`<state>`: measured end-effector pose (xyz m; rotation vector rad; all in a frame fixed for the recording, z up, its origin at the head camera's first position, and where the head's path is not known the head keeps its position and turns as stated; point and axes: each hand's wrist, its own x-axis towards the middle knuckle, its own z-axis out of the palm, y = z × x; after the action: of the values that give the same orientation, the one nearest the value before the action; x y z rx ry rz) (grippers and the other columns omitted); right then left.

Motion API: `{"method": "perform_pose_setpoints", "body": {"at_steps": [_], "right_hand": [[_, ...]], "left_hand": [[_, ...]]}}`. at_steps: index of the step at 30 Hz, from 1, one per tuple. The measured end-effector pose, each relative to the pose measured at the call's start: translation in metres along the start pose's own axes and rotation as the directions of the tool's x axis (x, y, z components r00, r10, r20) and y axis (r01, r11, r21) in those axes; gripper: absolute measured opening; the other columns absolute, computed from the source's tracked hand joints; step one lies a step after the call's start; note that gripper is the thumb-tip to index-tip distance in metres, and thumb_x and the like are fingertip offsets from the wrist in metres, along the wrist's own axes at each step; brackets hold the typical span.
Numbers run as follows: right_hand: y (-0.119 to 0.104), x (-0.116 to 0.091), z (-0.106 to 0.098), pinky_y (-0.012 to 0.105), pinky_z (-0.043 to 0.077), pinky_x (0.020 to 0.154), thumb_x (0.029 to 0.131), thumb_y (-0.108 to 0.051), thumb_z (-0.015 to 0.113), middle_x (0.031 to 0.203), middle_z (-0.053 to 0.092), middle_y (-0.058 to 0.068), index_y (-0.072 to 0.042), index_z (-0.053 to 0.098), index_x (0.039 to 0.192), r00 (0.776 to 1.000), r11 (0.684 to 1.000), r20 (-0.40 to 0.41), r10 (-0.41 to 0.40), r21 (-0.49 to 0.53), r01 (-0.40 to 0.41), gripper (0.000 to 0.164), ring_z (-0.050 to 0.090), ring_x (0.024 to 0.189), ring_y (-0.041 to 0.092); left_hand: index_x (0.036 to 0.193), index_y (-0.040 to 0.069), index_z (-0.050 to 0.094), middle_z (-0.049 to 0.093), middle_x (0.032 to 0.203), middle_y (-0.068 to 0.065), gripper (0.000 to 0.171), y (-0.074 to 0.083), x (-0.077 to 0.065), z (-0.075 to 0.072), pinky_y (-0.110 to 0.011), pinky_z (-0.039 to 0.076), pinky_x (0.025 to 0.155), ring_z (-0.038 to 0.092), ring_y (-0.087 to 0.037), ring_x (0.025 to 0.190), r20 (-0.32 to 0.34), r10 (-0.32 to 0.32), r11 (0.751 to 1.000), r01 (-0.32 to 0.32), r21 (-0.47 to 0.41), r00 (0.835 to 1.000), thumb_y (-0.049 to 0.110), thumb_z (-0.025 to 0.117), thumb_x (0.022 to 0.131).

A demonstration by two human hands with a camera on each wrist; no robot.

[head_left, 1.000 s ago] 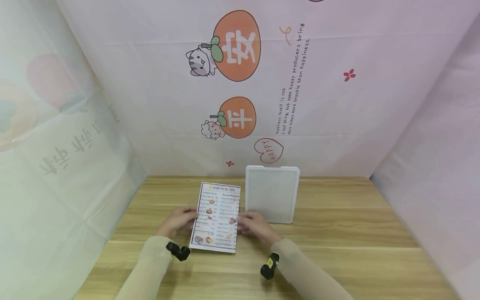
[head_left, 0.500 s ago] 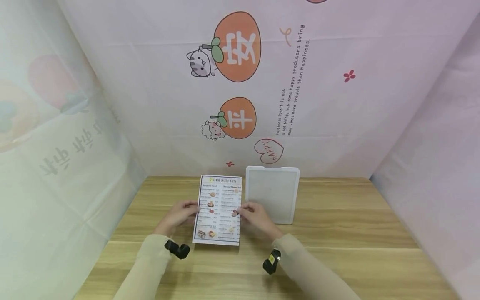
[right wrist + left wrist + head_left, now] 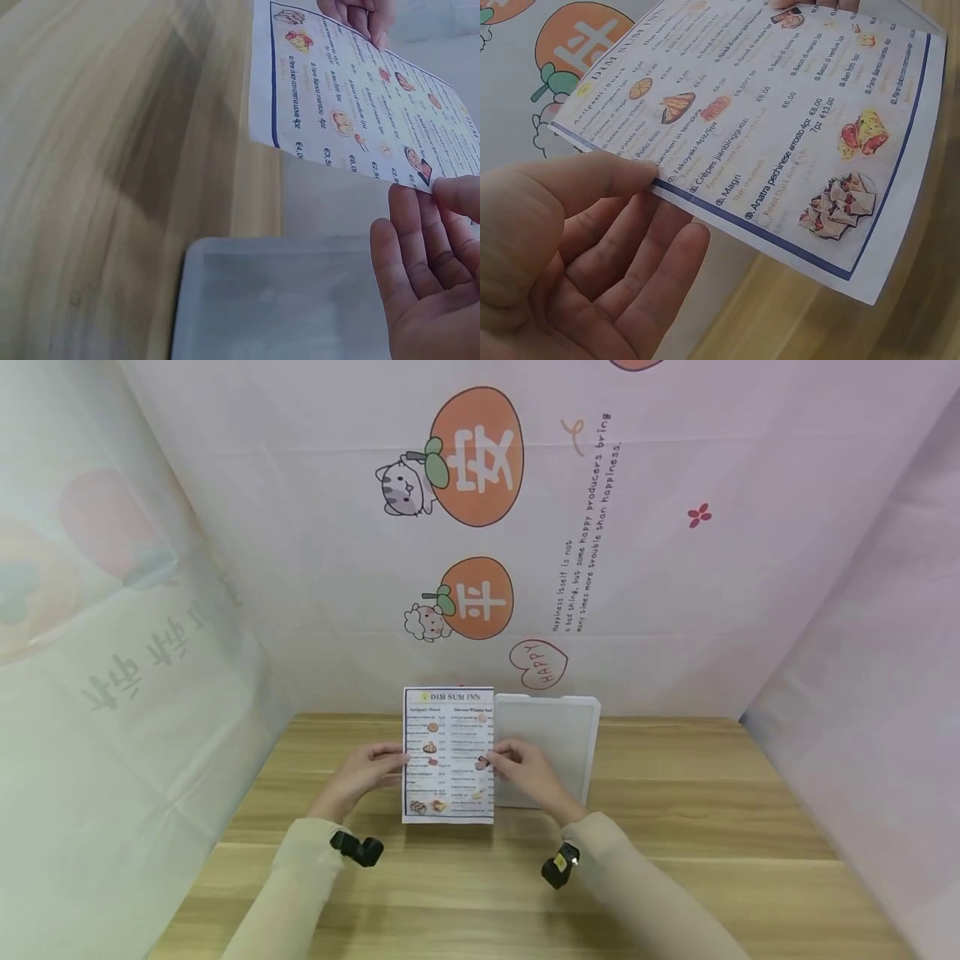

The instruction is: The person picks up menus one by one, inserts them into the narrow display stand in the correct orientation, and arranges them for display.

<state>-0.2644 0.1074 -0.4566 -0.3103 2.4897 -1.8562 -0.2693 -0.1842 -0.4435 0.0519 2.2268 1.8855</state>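
Observation:
A printed menu sheet [image 3: 448,756] headed "DIM SUM INN" is held up facing the head camera, raised off the wooden table. My left hand [image 3: 366,774] pinches its left edge; in the left wrist view the thumb of that left hand [image 3: 592,240] lies on the printed side with the fingers behind. At the opposite edge my right hand [image 3: 528,772] pinches the paper the same way, thumb in front. Just right of the menu, a white-rimmed flat frame [image 3: 551,743] with a pale grey panel is partly covered by the sheet and the right hand.
The wooden table [image 3: 675,793] spreads out under both arms. A pale printed cloth [image 3: 675,610] with cartoon fruit and lettering hangs behind it, and more cloth closes off both sides. Each wrist carries a small black camera [image 3: 358,848].
Both hands have lifted the menu sheet upward and slightly right, and it now stands more squarely to the head camera. It overlaps the left side of the frame, which has stayed in place.

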Motion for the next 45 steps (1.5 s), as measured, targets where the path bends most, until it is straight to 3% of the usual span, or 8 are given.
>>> {"method": "perform_pose_setpoints", "body": {"at_steps": [4,12,26,33,45], "right_hand": [[-0.008,-0.001,-0.01,0.039,0.057,0.081,0.098,-0.018,0.066,0.094,0.069,0.005,-0.004,0.07,0.102,1.0,0.999,-0.003,-0.02,-0.026,0.02,0.015,0.064,0.085,0.019],[-0.018,-0.001,-0.035,0.037,0.056,0.082,0.1,-0.024,0.065,0.098,0.07,0.005,-0.006,0.069,0.107,0.999,0.996,-0.029,-0.024,-0.09,0.021,0.02,0.064,0.089,0.019],[-0.031,0.003,-0.08,0.03,0.055,0.087,0.102,-0.022,0.061,0.11,0.069,0.013,0.001,0.066,0.115,0.997,0.997,-0.071,-0.034,-0.069,0.029,0.027,0.063,0.098,0.023],[-0.041,0.005,-0.1,0.042,0.053,0.092,0.102,-0.029,0.061,0.111,0.069,0.013,0.0,0.065,0.118,0.994,0.995,-0.09,-0.057,-0.083,0.049,0.033,0.062,0.099,0.027],[-0.056,0.012,-0.122,0.041,0.052,0.094,0.101,-0.037,0.061,0.115,0.067,0.014,-0.002,0.065,0.121,0.988,0.992,-0.149,-0.049,-0.119,0.031,0.041,0.061,0.103,0.026]], "left_hand": [[0.131,-0.004,0.06,0.063,0.126,-0.019,0.045,0.007,0.003,0.005,-0.039,0.053,0.095,0.066,-0.025,0.108,-0.018,0.002,1.0,-0.002,0.02,1.0,0.022,0.071,0.096],[0.123,-0.001,0.066,0.068,0.119,-0.015,0.038,0.023,0.013,0.015,-0.037,0.053,0.094,0.068,-0.025,0.105,0.015,0.056,0.997,-0.057,0.059,0.998,0.024,0.071,0.096],[0.119,0.006,0.07,0.068,0.118,-0.008,0.036,0.055,0.035,0.045,-0.036,0.052,0.096,0.067,-0.025,0.107,0.051,0.12,0.988,-0.124,0.095,0.991,0.033,0.073,0.094],[0.116,0.007,0.071,0.067,0.121,-0.007,0.035,0.068,0.048,0.057,-0.031,0.053,0.093,0.066,-0.022,0.106,0.061,0.153,0.984,-0.158,0.083,0.986,0.034,0.073,0.093],[0.114,0.008,0.071,0.069,0.114,-0.006,0.035,0.097,0.058,0.07,-0.038,0.052,0.097,0.065,-0.029,0.111,0.066,0.213,0.971,-0.219,0.092,0.975,0.036,0.073,0.093]]}}
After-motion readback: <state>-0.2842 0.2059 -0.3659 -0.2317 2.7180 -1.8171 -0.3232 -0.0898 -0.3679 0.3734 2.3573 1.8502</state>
